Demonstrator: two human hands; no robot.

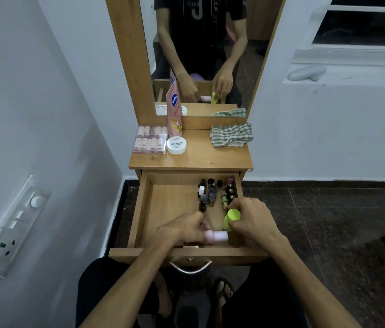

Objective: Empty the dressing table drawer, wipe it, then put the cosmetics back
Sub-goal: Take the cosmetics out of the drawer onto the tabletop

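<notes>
The drawer [144, 209] of the dressing table [210, 159] is pulled fully out, with its metal handle [189, 268] facing the person. A cluster of small dark bottles [212, 192] stands upright in its back right area; the left part of the drawer floor is bare. Both hands are inside the drawer near the front wall. The left hand [184, 229] is closed around a pink bottle [216, 236] that lies on its side, cap pointing right. The right hand [254, 218] is closed around a green bottle [231, 217], held tilted just above and right of the pink bottle.

On the tabletop, at the left, rest a clear case of pink tubes [150, 142], a round white nail polish remover tub [176, 145] and an upright pink lotion tube [174, 110] against the mirror [234, 55]. A checked cloth [231, 134] lies crumpled at the right rear.
</notes>
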